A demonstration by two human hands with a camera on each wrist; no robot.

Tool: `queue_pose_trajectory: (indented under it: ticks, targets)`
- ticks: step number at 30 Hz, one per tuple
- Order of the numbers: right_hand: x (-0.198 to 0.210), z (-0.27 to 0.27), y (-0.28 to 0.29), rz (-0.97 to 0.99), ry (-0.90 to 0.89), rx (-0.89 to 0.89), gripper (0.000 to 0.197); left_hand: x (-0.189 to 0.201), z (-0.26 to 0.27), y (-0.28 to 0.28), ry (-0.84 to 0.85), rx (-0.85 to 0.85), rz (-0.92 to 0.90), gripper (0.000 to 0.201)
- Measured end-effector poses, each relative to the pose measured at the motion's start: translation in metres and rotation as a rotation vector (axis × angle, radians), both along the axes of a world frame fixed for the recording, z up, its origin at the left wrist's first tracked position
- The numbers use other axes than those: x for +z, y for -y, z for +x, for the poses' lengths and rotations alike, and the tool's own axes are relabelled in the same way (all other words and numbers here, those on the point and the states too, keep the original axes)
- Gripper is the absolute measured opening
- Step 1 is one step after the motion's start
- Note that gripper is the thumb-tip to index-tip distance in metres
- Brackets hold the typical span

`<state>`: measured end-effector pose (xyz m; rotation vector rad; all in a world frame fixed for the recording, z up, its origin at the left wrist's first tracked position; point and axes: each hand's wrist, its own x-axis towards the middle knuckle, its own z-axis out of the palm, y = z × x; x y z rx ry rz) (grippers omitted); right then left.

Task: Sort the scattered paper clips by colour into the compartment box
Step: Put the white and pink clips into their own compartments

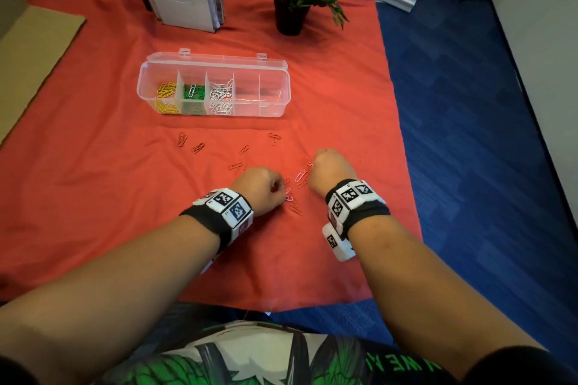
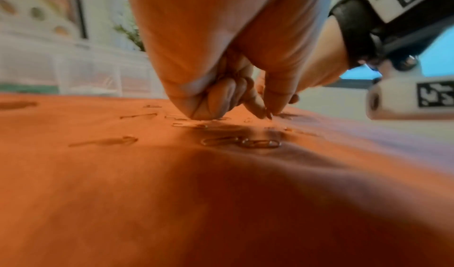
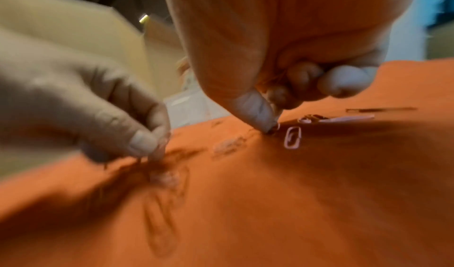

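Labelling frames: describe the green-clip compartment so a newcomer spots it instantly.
On the red cloth lies a clear compartment box, lid open. Its second cell from the left holds the green clips, between yellow clips and white clips; no other cell holds green.

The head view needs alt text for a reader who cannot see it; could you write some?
Both hands, left hand and right hand, pick at red and pink paper clips on a red cloth. Behind lies an open compartment box holding yellow, green and white clips.
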<state>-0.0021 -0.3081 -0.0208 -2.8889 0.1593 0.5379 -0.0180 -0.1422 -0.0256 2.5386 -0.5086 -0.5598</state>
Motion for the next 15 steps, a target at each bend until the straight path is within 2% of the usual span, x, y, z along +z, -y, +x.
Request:
queue_pose_trajectory:
  ticks: [2, 3, 6, 8, 9, 11, 15]
  targets:
    - [0.000, 0.003, 0.005, 0.215, -0.018, -0.146, 0.014, 0.002, 0.002, 0.000, -0.152, 0.212, -0.133, 0.015]
    - [0.002, 0.003, 0.007, 0.381, -0.032, -0.245, 0.008, 0.004, 0.004, 0.000, -0.283, 0.341, -0.237, 0.020]
    - [0.013, -0.003, 0.008, 1.005, -0.108, -0.616, 0.016, 0.015, 0.010, -0.007, -0.750, 0.649, -0.668, 0.022]
    - [0.022, -0.007, 0.007, 1.398, -0.158, -0.750, 0.008, 0.027, 0.012, -0.016, -0.988, 0.684, -0.937, 0.012]
    - [0.026, -0.007, 0.006, 1.543, -0.191, -0.774, 0.005, 0.032, 0.013, -0.020, -1.054, 0.673, -1.032, 0.012]
    - [0.030, -0.005, 0.002, 1.702, -0.246, -0.818, 0.009, 0.041, 0.016, -0.025, -1.106, 0.694, -1.131, 0.020]
    - [0.034, 0.006, -0.015, 1.684, -0.323, -0.972, 0.019, 0.051, 0.032, -0.029, -1.129, 0.855, -1.139, 0.034]
